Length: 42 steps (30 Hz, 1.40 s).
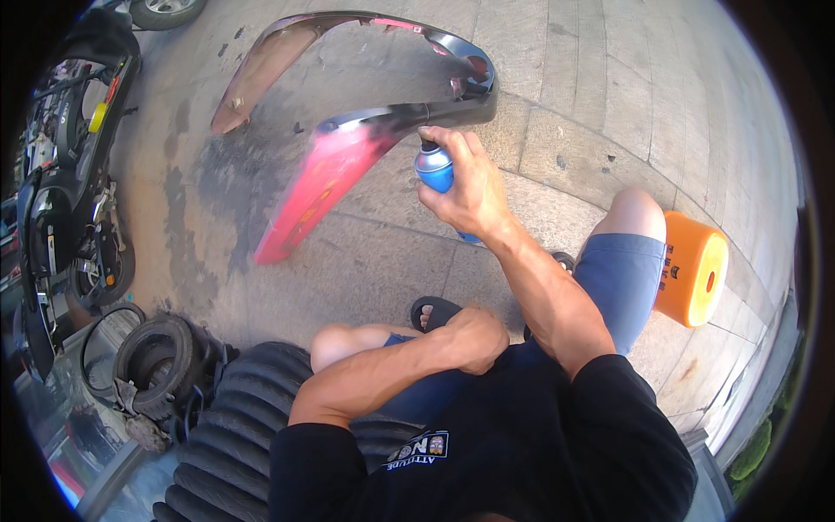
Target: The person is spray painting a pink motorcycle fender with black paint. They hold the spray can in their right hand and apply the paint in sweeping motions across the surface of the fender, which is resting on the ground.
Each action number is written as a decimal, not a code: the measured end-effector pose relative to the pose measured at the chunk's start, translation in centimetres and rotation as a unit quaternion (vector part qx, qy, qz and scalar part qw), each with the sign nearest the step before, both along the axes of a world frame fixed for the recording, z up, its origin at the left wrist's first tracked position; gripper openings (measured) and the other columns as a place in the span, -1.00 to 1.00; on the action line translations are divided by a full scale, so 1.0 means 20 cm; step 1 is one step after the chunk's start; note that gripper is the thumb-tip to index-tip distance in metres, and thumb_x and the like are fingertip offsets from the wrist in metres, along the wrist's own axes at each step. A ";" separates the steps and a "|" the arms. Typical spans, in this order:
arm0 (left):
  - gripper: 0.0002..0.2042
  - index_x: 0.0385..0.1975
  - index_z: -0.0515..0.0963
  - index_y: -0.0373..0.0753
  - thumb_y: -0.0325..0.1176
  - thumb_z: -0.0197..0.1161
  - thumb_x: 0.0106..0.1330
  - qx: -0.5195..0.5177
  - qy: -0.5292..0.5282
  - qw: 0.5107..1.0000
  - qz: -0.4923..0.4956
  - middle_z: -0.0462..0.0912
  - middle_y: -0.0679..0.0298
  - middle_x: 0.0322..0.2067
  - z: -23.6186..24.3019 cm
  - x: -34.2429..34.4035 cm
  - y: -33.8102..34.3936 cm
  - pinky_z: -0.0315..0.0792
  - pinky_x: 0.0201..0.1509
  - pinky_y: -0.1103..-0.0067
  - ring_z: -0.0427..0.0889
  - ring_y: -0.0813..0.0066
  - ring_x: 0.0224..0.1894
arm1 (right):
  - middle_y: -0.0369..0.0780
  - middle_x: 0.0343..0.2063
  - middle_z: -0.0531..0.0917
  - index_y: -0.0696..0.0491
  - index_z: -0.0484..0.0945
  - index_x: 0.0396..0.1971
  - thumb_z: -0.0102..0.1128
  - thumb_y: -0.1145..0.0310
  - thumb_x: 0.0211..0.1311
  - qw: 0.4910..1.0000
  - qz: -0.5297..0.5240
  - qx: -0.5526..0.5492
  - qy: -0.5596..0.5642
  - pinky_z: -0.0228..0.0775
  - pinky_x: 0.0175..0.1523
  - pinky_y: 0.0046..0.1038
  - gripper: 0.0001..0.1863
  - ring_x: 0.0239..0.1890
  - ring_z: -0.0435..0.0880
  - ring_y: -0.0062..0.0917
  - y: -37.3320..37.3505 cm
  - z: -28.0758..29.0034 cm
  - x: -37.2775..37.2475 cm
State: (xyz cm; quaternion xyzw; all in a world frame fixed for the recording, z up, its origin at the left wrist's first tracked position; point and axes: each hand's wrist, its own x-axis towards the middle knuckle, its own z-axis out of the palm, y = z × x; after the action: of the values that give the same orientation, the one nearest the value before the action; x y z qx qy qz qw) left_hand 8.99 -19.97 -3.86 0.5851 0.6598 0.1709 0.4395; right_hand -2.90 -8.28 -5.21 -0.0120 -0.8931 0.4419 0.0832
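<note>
My right hand (pixel 474 187) grips a blue spray can (pixel 434 170), with the index finger on its black nozzle. Just left of the can lies a curved, U-shaped vehicle body panel (pixel 452 111) on the paving. Its near arm (pixel 313 187) is pinkish red, turning black toward the bend, and the bend itself is glossy black. A brownish inner side shows on the far arm (pixel 270 65). The can is apart from the panel. My left hand (pixel 477 339) is closed in a fist by my lap; its fingers are turned away, so anything inside is hidden.
A parked black motor scooter (pixel 65 226) stands at the left. Used tyres (pixel 156 361) and a row of black tyres (pixel 248 418) lie at lower left, near my knee. An orange plastic stool (pixel 696 270) is beside my right leg. Dark stains mark the stone paving (pixel 591 70).
</note>
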 end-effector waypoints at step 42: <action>-0.72 -0.57 0.66 -0.24 -0.22 0.21 0.30 0.565 -0.170 0.757 0.279 0.70 0.10 -0.57 0.76 0.39 0.51 0.59 -0.26 0.31 0.72 0.15 -0.47 | -0.07 -0.01 0.59 0.05 0.44 0.23 0.51 0.43 -0.09 0.987 -0.071 0.008 0.147 0.52 0.14 -0.19 -0.24 0.04 0.64 -0.12 -0.02 -0.39 0.19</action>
State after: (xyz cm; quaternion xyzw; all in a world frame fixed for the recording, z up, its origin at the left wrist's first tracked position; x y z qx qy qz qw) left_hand 16.74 -9.74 11.38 0.4786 0.4918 0.7244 0.0665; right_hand 0.93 -8.65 -13.06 -0.0094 -0.8713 0.4250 0.2451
